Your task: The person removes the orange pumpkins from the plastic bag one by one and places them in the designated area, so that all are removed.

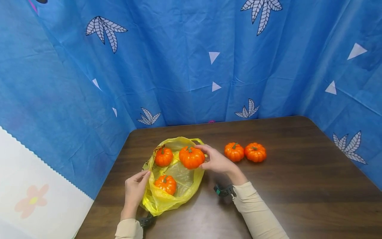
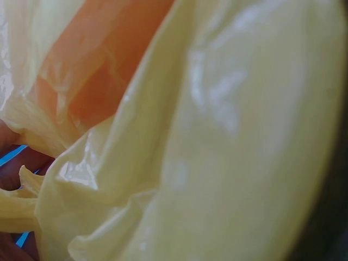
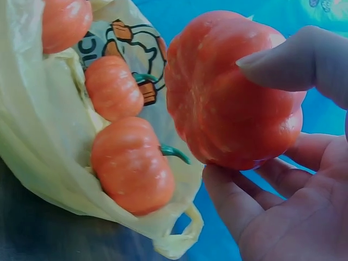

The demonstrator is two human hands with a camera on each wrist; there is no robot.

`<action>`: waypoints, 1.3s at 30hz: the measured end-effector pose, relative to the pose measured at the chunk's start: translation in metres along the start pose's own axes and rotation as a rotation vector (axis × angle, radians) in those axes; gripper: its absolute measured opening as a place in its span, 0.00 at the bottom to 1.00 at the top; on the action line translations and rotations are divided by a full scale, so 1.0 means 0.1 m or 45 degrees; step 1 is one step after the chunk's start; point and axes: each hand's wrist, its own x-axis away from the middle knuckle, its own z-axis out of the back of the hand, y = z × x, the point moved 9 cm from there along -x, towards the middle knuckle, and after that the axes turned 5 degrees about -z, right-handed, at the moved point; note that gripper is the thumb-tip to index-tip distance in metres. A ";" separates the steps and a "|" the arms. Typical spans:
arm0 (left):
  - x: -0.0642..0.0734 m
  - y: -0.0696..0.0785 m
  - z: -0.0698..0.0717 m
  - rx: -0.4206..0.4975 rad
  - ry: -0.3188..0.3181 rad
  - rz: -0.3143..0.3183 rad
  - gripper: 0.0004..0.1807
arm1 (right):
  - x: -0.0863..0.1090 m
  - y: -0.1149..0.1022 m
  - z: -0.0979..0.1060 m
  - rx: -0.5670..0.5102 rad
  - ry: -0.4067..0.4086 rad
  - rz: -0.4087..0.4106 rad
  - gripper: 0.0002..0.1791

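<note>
A small orange pumpkin (image 1: 192,158) with a green stem is held in my right hand (image 1: 217,160), thumb on one side and fingers on the other, over the mouth of a yellow plastic bag (image 1: 183,176). The same held pumpkin (image 3: 234,92) fills much of the right wrist view. My left hand (image 1: 135,191) pinches the bag's near-left rim between thumb and fingers. Inside the bag lie a back pumpkin (image 1: 163,157) and a front pumpkin (image 1: 165,185); the right wrist view shows three there. Yellow plastic (image 2: 234,136) covers most of the left wrist view.
Two more pumpkins, one on the left (image 1: 234,152) and one on the right (image 1: 255,152), sit side by side on the dark wooden table (image 1: 298,186), right of the bag. A blue patterned curtain (image 1: 191,66) hangs behind. White cloth (image 1: 35,192) lies at the left.
</note>
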 end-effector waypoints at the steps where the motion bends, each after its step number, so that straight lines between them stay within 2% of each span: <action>1: 0.00 0.00 0.00 0.002 -0.001 0.001 0.11 | 0.01 -0.01 0.02 0.005 0.010 -0.002 0.43; 5: 0.00 0.00 -0.01 0.013 0.000 -0.004 0.11 | 0.06 -0.06 0.13 0.020 0.060 0.013 0.43; 11: -0.01 0.00 0.00 0.041 0.018 -0.032 0.10 | 0.14 -0.08 0.30 -0.026 0.089 0.022 0.45; 17: 0.00 -0.01 -0.01 0.022 0.016 -0.024 0.10 | 0.21 -0.11 0.44 -0.011 0.141 0.019 0.45; 39: 0.00 -0.06 -0.02 0.022 0.008 -0.005 0.10 | 0.38 -0.23 0.73 0.037 0.321 0.025 0.46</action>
